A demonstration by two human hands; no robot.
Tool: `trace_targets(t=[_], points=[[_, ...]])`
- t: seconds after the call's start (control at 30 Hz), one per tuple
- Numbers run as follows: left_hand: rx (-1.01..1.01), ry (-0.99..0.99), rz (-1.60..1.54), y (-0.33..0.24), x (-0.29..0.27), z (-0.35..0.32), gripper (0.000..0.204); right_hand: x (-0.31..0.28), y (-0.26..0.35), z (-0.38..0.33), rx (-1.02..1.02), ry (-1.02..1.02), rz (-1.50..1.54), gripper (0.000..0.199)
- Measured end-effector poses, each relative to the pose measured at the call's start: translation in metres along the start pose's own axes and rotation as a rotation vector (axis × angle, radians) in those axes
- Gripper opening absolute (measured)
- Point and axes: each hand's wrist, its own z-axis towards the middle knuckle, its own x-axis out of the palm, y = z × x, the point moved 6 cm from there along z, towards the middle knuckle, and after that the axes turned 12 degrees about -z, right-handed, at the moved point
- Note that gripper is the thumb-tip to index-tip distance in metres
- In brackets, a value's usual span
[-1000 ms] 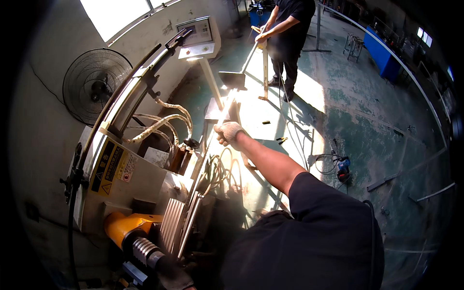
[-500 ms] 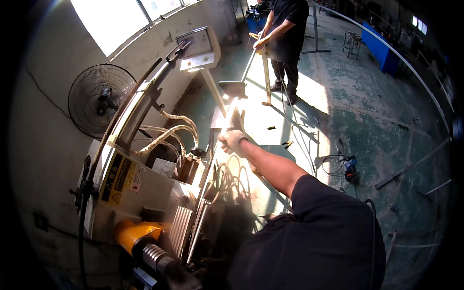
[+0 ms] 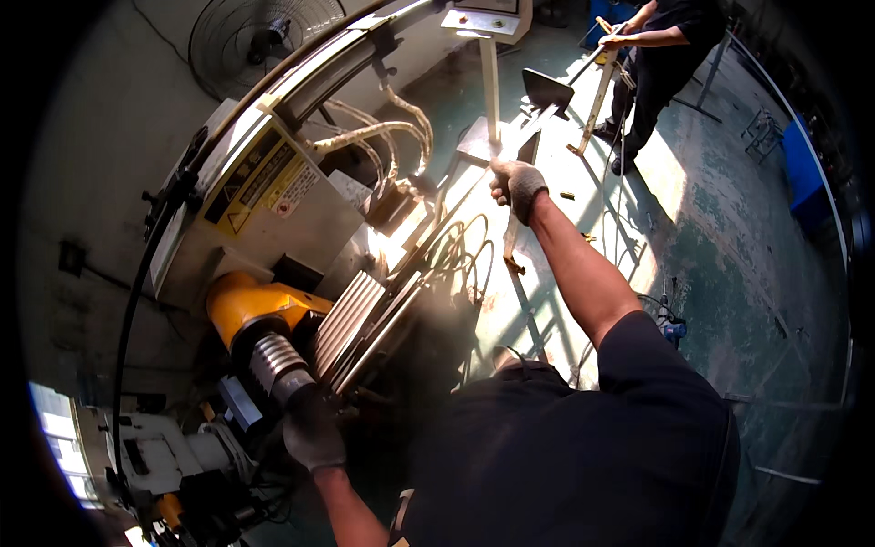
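My right hand (image 3: 519, 188), in a grey work glove, is closed around the near end of a sunlit metal bar (image 3: 536, 126). Glare blurs the bar's edges near my fingers. The bar runs away past a dark flat plate (image 3: 548, 91) toward a co-worker's hands (image 3: 620, 38), which hold its far part. My left hand (image 3: 314, 430), also gloved, is low on the left at the dark end of a ribbed silver cylinder (image 3: 281, 363) beneath an orange housing (image 3: 251, 312). Shadow hides its fingers, so its grip is unclear.
A machine with a warning label (image 3: 260, 178) and pale hoses (image 3: 369, 141) fills the left side. A control box on a post (image 3: 490, 87) stands ahead, and a wall fan (image 3: 267, 41) is behind the machine. Right of me, a blue power tool (image 3: 673, 330) lies on the floor with a cable.
My left hand has come into view beside the ribbed cylinder. The view has swung, so the machine and co-worker appear shifted right. My right hand stays at the bar.
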Motion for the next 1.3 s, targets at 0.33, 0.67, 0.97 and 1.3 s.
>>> trace_targets(t=[0.33, 0.67, 0.97, 1.3], points=[[-0.431, 0.13, -0.292, -0.011, -0.033, -0.073, 0.013, 0.042, -0.113, -0.086, -0.092, 0.262, 0.248, 0.057], [-0.378, 0.468, -0.361, 0.031, -0.056, -0.108, 0.015, 0.289, -0.387, -0.237, 0.304, 0.418, -0.71, 0.103], [-0.293, 0.638, -0.358, 0.084, -0.104, -0.134, 0.012, 0.399, -0.405, -0.345, 0.057, 0.768, -0.865, 0.084], [-0.197, 0.519, -0.433, 0.104, -0.109, -0.146, 0.008, 0.388, -0.418, -0.412, -0.003, 1.036, -1.055, 0.071]])
